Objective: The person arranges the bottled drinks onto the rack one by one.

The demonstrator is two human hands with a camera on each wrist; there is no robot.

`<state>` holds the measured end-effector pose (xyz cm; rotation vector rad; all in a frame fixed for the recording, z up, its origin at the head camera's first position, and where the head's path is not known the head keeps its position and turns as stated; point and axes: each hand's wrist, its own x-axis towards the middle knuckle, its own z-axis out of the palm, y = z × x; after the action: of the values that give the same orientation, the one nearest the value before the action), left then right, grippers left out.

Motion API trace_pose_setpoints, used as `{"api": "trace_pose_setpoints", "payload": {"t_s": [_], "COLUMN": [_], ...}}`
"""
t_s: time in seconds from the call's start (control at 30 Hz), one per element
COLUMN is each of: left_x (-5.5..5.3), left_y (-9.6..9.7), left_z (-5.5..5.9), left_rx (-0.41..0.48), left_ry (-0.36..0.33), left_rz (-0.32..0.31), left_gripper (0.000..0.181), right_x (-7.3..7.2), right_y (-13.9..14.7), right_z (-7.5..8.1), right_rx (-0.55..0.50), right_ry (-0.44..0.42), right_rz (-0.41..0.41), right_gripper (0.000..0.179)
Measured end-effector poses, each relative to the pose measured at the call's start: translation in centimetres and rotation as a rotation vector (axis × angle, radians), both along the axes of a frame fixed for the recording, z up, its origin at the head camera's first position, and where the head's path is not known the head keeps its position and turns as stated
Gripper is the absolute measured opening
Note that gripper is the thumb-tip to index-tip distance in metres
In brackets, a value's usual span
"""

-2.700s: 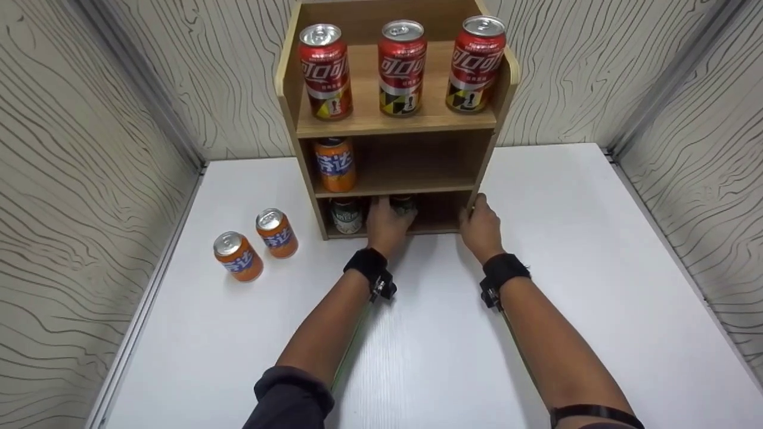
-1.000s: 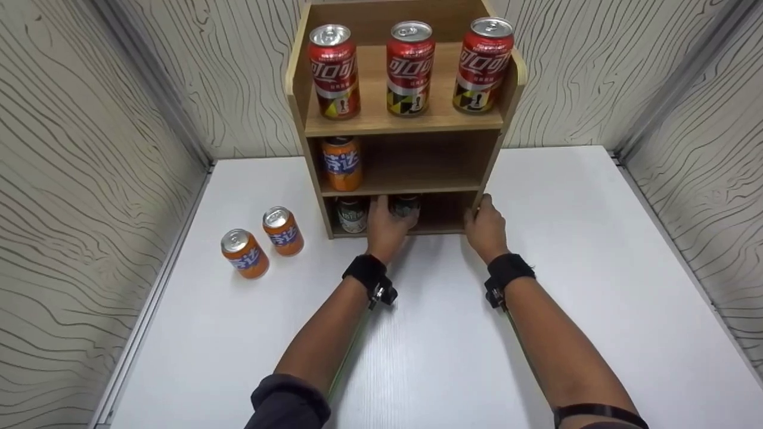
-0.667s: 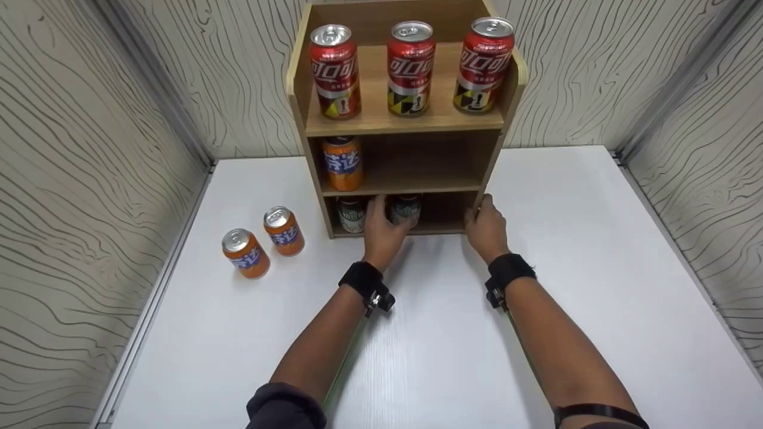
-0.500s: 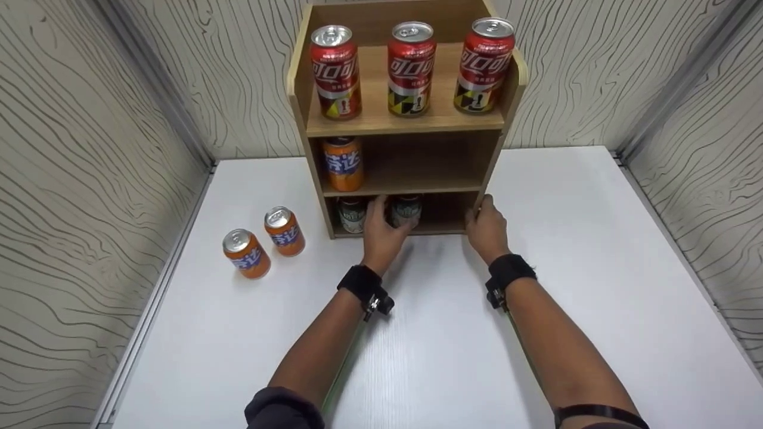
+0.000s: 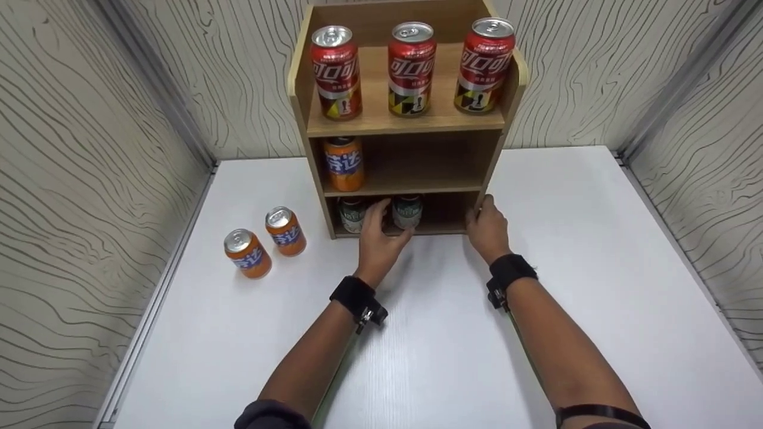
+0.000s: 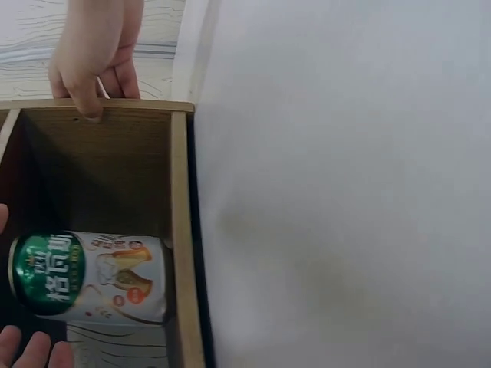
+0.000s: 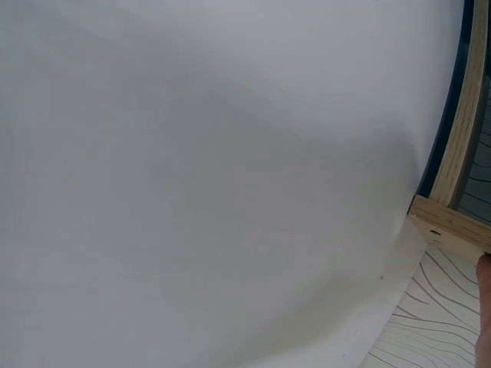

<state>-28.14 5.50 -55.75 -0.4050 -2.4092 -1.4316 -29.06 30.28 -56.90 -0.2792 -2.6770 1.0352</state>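
Note:
My left hand (image 5: 378, 247) is at the front of the wooden shelf's bottom tier, fingers spread and apart from a green and white drink can (image 5: 407, 211). That can (image 6: 90, 277) stands upright on the bottom board, its label showing in the left wrist view. Left of the hand, a second green and white can (image 5: 351, 215) is partly hidden by the fingers. My right hand (image 5: 489, 232) grips the right side panel of the wooden shelf (image 5: 405, 123) low down, with the thumb on the inner face in the left wrist view.
Three red cola cans, the middle one (image 5: 411, 71) among them, line the top tier. One orange soda can (image 5: 344, 164) stands at the left of the middle tier. Two more orange cans, a front one (image 5: 248, 255) and a rear one (image 5: 286, 232), stand on the white table (image 5: 596, 286).
The left hand has let go of the green and white can and drawn back toward the front, opening its fingers. The can stays on the bottom tier. The right hand keeps its grip.

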Motion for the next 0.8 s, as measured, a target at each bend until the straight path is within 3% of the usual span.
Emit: {"api": "trace_pose_setpoints", "payload": {"t_s": [0.53, 0.8], "left_x": [2.2, 3.4], "left_y": [-0.8, -2.0], "left_z": [2.6, 4.1], "left_rx": [0.068, 0.091], "left_ry": [0.103, 0.171], "left_rz": [-0.067, -0.069], "left_gripper": [0.074, 0.074], "right_x": [0.1, 0.1], "right_y": [0.1, -0.1], "right_z": [0.1, 0.1], "right_rx": [0.002, 0.008], "right_ry": [-0.017, -0.027], "right_rz": [0.008, 0.017], "right_gripper": [0.028, 0.030]}}
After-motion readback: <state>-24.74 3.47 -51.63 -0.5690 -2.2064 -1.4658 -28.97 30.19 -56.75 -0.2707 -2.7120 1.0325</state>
